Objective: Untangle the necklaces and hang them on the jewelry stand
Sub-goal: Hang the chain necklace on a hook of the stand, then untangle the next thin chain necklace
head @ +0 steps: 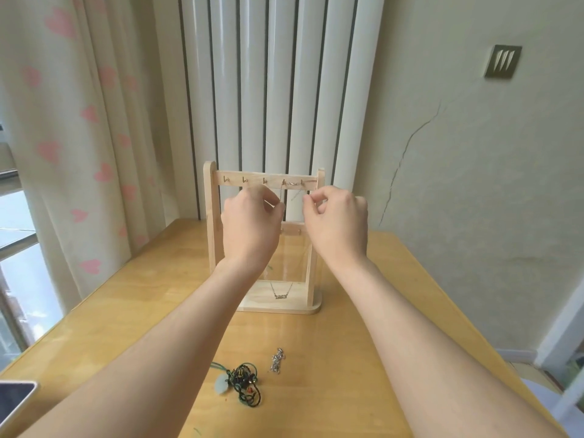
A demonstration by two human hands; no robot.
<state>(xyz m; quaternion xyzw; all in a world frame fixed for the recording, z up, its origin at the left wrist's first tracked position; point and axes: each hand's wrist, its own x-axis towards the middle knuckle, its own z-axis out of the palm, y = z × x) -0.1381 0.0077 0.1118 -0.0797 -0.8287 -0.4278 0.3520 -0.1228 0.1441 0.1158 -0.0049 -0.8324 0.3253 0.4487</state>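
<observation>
L hand (249,226) fingers (278,207) & R hand (339,216) fingers (311,200) each pinch the thin silver necklace (281,296), just under the top hooks of the jewelry stand (210,216). On the tabletop (395,311) well below the fingers: green cord tangle (245,380), w/ a small chain pile (277,363) beside it.

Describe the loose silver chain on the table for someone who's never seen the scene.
On the table, look in front of the jewelry stand, toward the near edge. The silver chain is a small heap of metal links, right of the bigger dark green cord tangle with its pale pendant.
</observation>
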